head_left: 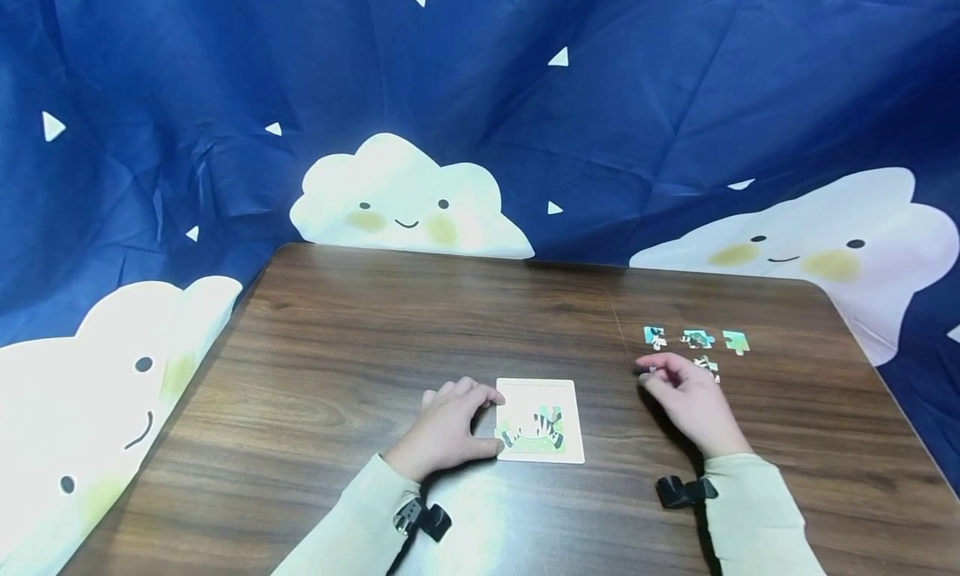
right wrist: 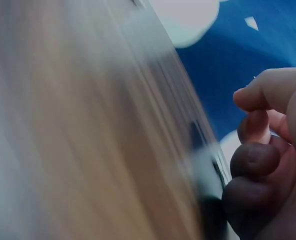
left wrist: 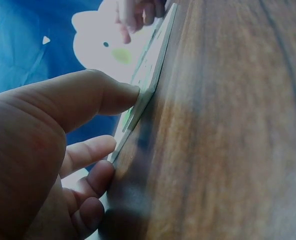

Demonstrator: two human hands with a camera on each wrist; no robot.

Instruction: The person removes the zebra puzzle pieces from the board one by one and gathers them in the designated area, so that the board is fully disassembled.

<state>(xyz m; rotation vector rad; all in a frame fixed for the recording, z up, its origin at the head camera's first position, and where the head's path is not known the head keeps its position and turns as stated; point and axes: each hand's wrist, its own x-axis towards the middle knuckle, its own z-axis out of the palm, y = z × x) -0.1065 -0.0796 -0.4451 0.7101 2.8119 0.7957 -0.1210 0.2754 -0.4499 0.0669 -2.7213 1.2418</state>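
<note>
Left grip (head_left: 452,426), loosely extended, touching striped-animal puzzle board (head_left: 534,391); right grip (head_left: 696,403), whether holding anything unclear, beside loose jigsaw pieces (head_left: 699,339) on tabletop (head_left: 375,318).

A brown wood-grain desk (head_left: 360,326) with rounded far corners stands in front of a creased blue curtain (head_left: 465,59) scattered with small white triangles (head_left: 558,57). The curtain carries three white clouds (head_left: 405,188) with smiles and yellow cheeks: one beyond the desk's far edge, one at the right, one sideways at the left.
</note>
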